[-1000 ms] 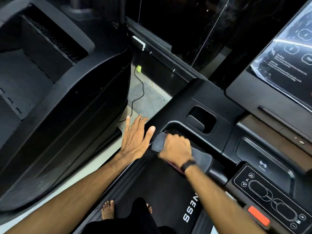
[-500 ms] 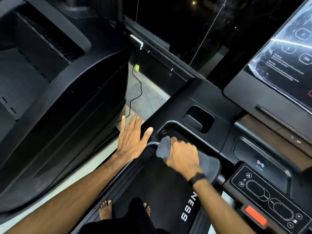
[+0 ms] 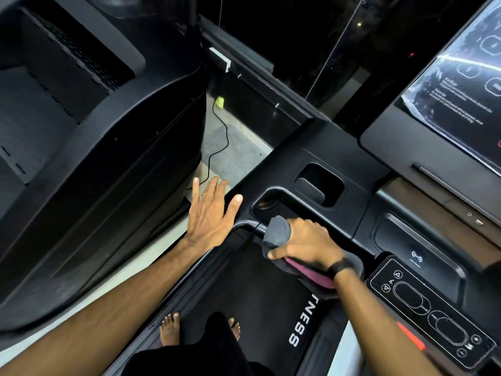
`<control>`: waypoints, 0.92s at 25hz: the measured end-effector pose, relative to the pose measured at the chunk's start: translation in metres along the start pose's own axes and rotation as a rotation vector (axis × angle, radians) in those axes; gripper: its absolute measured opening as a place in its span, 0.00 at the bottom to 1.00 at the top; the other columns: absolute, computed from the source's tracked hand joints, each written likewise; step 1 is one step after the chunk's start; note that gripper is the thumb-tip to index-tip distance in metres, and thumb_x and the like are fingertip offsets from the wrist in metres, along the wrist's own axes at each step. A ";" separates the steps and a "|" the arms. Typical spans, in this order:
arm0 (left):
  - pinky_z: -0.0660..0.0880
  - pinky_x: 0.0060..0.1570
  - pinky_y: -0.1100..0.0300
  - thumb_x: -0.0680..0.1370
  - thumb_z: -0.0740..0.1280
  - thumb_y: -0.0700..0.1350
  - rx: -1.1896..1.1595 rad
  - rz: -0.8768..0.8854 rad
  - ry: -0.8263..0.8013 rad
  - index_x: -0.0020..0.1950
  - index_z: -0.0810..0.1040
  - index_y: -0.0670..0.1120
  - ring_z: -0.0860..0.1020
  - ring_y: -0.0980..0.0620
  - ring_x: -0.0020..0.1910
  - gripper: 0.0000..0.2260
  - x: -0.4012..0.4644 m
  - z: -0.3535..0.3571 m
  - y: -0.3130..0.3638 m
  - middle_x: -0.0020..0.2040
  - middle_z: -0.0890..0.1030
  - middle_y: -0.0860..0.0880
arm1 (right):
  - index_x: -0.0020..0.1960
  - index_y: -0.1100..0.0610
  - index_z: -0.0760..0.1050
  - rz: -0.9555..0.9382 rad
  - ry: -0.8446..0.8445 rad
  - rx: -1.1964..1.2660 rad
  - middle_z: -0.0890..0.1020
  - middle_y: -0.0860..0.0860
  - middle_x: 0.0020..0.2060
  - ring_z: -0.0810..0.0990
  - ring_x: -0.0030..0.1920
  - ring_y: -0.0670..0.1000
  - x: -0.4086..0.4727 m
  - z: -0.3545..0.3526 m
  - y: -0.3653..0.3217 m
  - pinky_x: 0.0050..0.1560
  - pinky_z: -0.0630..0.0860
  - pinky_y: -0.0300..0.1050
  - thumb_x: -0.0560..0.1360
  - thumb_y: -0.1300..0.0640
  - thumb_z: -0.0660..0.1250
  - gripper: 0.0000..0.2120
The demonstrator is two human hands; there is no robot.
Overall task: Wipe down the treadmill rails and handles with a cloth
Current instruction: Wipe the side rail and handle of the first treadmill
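Wiping front handle [image 3: 349, 241]: right hand [image 3: 309, 241] grips grey cloth [image 3: 276, 231] around it; left hand [image 3: 210, 215] flat, fingers spread, holding nothing. Next: probably slide cloth along bar.

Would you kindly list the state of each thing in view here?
Grey cloth: wrapped around the black treadmill handle.
Right hand: grips the cloth.
Left hand: flat, fingers spread.
Touchscreen display: lit.
Black cup recess: empty.
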State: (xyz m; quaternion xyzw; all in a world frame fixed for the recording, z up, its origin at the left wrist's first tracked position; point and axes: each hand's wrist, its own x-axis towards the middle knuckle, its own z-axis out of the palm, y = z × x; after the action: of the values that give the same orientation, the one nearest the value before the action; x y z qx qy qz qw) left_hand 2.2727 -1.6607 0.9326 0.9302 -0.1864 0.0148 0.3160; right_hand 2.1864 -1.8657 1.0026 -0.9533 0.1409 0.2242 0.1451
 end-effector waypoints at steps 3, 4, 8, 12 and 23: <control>0.35 0.77 0.51 0.81 0.40 0.64 -0.020 0.010 0.011 0.76 0.65 0.39 0.62 0.49 0.77 0.36 -0.001 -0.001 -0.001 0.75 0.67 0.40 | 0.62 0.58 0.71 -0.118 0.567 -0.434 0.80 0.55 0.48 0.80 0.47 0.59 -0.042 0.054 0.006 0.49 0.78 0.56 0.61 0.46 0.77 0.34; 0.35 0.78 0.50 0.81 0.40 0.63 -0.030 0.019 0.013 0.76 0.65 0.39 0.62 0.49 0.77 0.36 -0.001 -0.001 -0.001 0.75 0.67 0.40 | 0.67 0.59 0.70 -0.151 0.589 -0.449 0.78 0.56 0.55 0.78 0.52 0.59 -0.054 0.060 0.013 0.55 0.77 0.57 0.60 0.43 0.78 0.41; 0.38 0.78 0.48 0.82 0.42 0.61 -0.057 0.042 0.014 0.75 0.66 0.39 0.62 0.50 0.77 0.34 -0.002 0.000 0.000 0.74 0.68 0.40 | 0.74 0.50 0.65 -0.087 0.525 -0.417 0.74 0.54 0.63 0.75 0.61 0.57 -0.075 0.051 0.048 0.66 0.72 0.56 0.56 0.33 0.79 0.52; 0.39 0.78 0.47 0.81 0.42 0.61 -0.058 0.031 0.004 0.75 0.66 0.38 0.64 0.49 0.76 0.35 -0.002 -0.001 -0.001 0.74 0.69 0.40 | 0.63 0.44 0.69 0.017 0.166 -0.298 0.81 0.46 0.49 0.81 0.51 0.53 -0.053 0.006 0.051 0.52 0.75 0.50 0.58 0.30 0.74 0.39; 0.41 0.78 0.45 0.81 0.40 0.63 -0.075 0.014 0.030 0.75 0.66 0.37 0.63 0.49 0.77 0.36 -0.003 -0.002 0.002 0.73 0.70 0.40 | 0.61 0.53 0.73 -0.075 0.543 -0.471 0.79 0.51 0.44 0.81 0.43 0.56 -0.062 0.045 0.050 0.45 0.76 0.51 0.61 0.44 0.75 0.32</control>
State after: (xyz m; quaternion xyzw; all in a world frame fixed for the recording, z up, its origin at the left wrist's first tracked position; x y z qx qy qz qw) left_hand 2.2692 -1.6600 0.9345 0.9160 -0.1885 0.0241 0.3534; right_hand 2.0992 -1.8836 0.9823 -0.9899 0.0840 -0.0165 -0.1132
